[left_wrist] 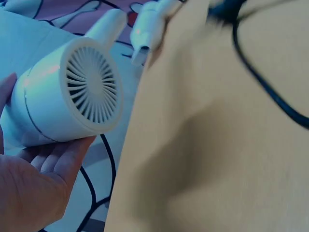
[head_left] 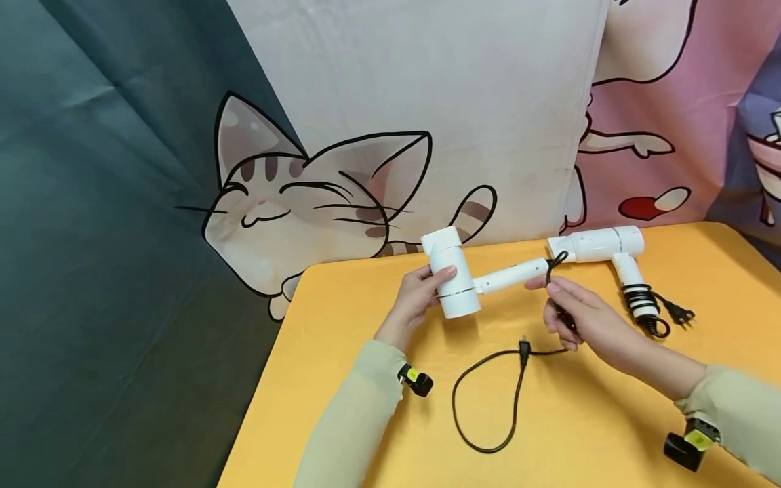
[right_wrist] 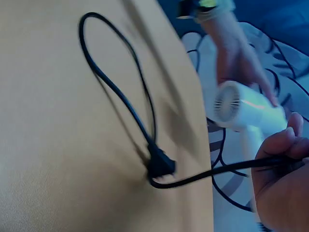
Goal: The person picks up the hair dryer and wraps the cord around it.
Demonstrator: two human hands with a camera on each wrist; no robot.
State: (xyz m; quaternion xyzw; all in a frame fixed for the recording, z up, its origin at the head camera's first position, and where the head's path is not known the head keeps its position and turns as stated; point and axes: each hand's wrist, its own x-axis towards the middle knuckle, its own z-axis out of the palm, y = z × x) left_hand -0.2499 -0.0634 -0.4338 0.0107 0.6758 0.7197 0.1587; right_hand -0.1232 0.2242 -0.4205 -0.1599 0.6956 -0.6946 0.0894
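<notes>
My left hand (head_left: 417, 296) grips the barrel of a white hair dryer (head_left: 511, 276), thumb across its front and fingers behind. The dryer is held above the table, its handle pointing right. In the left wrist view its slotted round air inlet (left_wrist: 94, 86) faces the camera. A black power cord (head_left: 487, 449) leaves the handle's end and runs into my right hand (head_left: 579, 317), whose curled fingers hold it. Below that hand the cord hangs in a long loop, with the plug (right_wrist: 161, 164) at the loop's top.
A second white hair dryer (head_left: 601, 244) lies at the back right of the yellow table (head_left: 342, 318), its black cord (head_left: 639, 298) wound round the handle and its plug (head_left: 678, 313) beside it. A cartoon-printed cloth (head_left: 488, 102) hangs behind the table.
</notes>
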